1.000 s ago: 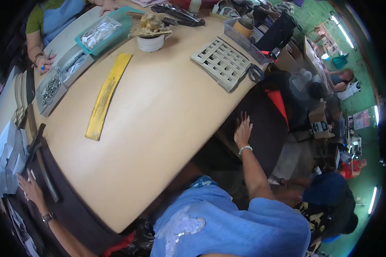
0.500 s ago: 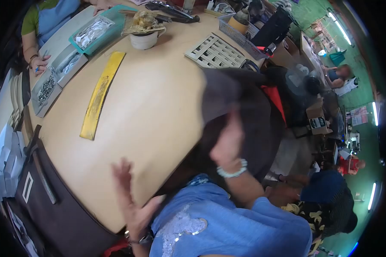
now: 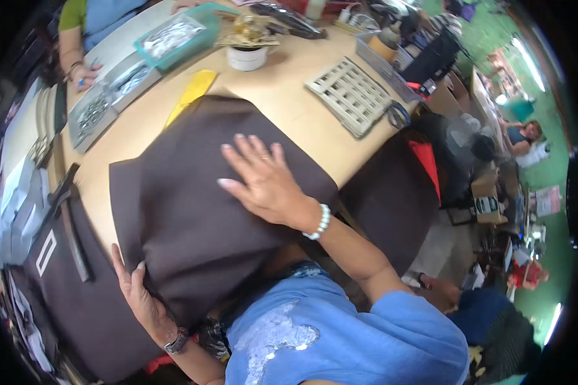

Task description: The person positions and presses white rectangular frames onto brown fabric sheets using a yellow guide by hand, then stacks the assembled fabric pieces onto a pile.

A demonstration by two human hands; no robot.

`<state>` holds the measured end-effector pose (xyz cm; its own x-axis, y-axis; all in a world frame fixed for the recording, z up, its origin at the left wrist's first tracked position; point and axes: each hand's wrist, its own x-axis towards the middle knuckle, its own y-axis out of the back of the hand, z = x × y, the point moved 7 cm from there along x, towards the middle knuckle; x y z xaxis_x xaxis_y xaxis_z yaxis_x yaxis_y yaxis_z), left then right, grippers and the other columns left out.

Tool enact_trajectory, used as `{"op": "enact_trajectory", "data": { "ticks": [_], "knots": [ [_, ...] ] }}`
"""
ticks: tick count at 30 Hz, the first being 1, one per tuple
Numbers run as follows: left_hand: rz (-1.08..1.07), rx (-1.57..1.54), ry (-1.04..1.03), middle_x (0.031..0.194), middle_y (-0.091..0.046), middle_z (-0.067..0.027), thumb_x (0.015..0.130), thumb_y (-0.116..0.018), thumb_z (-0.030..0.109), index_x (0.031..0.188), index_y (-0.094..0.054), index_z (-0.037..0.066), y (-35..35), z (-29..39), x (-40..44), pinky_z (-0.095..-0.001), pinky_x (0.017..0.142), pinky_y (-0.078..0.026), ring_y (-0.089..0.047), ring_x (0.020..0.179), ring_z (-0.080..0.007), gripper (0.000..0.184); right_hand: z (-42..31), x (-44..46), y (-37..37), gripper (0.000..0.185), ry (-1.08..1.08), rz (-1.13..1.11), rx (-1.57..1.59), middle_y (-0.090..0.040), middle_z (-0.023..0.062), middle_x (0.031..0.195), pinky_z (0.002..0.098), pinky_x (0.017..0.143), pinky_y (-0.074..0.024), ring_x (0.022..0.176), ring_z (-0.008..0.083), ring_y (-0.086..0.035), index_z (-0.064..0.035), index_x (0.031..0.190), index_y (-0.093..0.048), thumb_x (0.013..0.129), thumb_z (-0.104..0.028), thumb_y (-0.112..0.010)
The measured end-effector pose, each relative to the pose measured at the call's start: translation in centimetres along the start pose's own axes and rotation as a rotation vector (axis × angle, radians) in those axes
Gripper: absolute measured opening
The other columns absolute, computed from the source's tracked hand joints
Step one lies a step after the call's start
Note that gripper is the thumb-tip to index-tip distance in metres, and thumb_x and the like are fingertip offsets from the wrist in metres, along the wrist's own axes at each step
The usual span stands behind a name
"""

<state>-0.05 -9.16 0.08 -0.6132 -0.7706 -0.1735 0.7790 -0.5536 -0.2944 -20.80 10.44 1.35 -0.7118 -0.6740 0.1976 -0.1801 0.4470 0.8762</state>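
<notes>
A dark brown sheet of fabric or leather-like material (image 3: 192, 192) lies spread over the near part of the table, with soft creases. My right hand (image 3: 263, 183) rests palm down on it, fingers spread. At the sheet's lower left edge is my left hand (image 3: 144, 298), its fingers stretched out and the thumb against the edge; whether any finger is under the sheet I cannot tell. A yellow strip (image 3: 191, 96) sticks out from beneath the sheet's far side, the rest of it covered.
Across the table stand a teal tray (image 3: 207, 32), a grey bin of small metal pieces (image 3: 77, 135) and a white pot (image 3: 247, 59). A beige slotted panel (image 3: 350, 96) and scissors (image 3: 398, 115) lie right. A hammer (image 3: 74, 231) lies left. Another person's hand (image 3: 83, 76) rests far left.
The dark sheet has come from the right onto the table, covering most of the yellow strip. My right hand has moved left and settled flat on it; my left hand has moved left to its edge.
</notes>
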Motion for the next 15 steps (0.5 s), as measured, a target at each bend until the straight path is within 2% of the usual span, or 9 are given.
{"op": "enact_trajectory", "data": {
  "ticks": [1,4,5,8,10,12,15],
  "knots": [
    [0.056,0.093,-0.054,0.139,-0.041,-0.0201,0.084,-0.047,-0.004,0.146,-0.025,0.001,0.3,0.9,-0.4,-0.0353,0.105,-0.033,-0.047,0.121,-0.0278,0.066,0.5,-0.5,0.1,0.062,0.000,-0.010,-0.043,-0.033,0.0239,0.145,0.0596,0.106,-0.0200,0.134,0.0424,-0.030,-0.0060,0.139,-0.039,0.093,-0.046,-0.046],
    [0.316,0.878,-0.285,0.140,-0.039,-0.0213,0.089,-0.054,0.006,0.146,-0.022,0.000,1.9,2.6,-1.8,-0.0389,0.107,-0.033,-0.045,0.123,-0.0301,0.066,1.6,-1.8,-0.6,0.067,-0.059,-0.095,-0.082,-0.029,0.0231,0.147,0.0604,0.108,-0.0173,0.137,0.0418,-0.024,-0.0081,0.141,-0.036,0.091,-0.050,-0.048],
    [0.388,0.953,-0.383,0.144,-0.034,-0.0222,0.089,-0.059,0.013,0.146,-0.023,0.002,1.2,3.2,-2.8,-0.0424,0.109,-0.029,-0.038,0.130,-0.0347,0.069,1.9,-2.2,-1.1,0.069,-0.002,-0.063,-0.134,-0.031,0.0238,0.145,0.0631,0.106,-0.0179,0.136,0.0416,-0.026,-0.0073,0.140,-0.039,0.089,-0.054,-0.047],
    [0.342,1.460,-0.695,0.147,-0.029,-0.0220,0.085,-0.064,0.014,0.145,-0.026,0.004,-2.4,4.9,-4.8,-0.0441,0.110,-0.025,-0.027,0.137,-0.0368,0.071,1.5,-2.9,-1.3,0.069,0.041,-0.102,-0.264,-0.029,0.0212,0.147,0.0634,0.106,-0.0170,0.137,0.0403,-0.024,-0.0090,0.140,-0.039,0.088,-0.054,-0.049],
    [0.071,1.385,-0.655,0.149,-0.026,-0.0208,0.081,-0.069,0.021,0.144,-0.029,0.005,-5.2,4.5,-5.4,-0.0455,0.112,-0.021,-0.020,0.139,-0.0381,0.077,1.9,-3.7,-0.7,0.070,0.049,-0.110,-0.254,-0.029,0.0199,0.148,0.0640,0.106,-0.0165,0.137,0.0401,-0.024,-0.0098,0.140,-0.039,0.086,-0.053,-0.053],
    [-0.203,1.323,-0.690,0.149,-0.025,-0.0217,0.077,-0.072,0.036,0.144,-0.031,0.007,-7.2,2.6,-5.3,-0.0501,0.112,-0.019,-0.020,0.139,-0.0402,0.083,2.6,-4.8,0.3,0.071,0.046,-0.113,-0.251,-0.029,0.0199,0.148,0.0641,0.106,-0.0167,0.136,0.0404,-0.024,-0.0096,0.140,-0.039,0.085,-0.051,-0.055],
    [-0.446,1.407,-0.593,0.149,-0.024,-0.0224,0.074,-0.068,0.055,0.143,-0.034,0.007,-9.1,-2.0,-5.3,-0.0576,0.110,-0.016,-0.018,0.139,-0.0419,0.090,4.0,-6.9,1.8,0.068,0.000,-0.086,-0.242,-0.032,0.0201,0.146,0.0644,0.105,-0.0168,0.135,0.0411,-0.026,-0.0082,0.136,-0.044,0.084,-0.049,-0.059]
  ]
}}
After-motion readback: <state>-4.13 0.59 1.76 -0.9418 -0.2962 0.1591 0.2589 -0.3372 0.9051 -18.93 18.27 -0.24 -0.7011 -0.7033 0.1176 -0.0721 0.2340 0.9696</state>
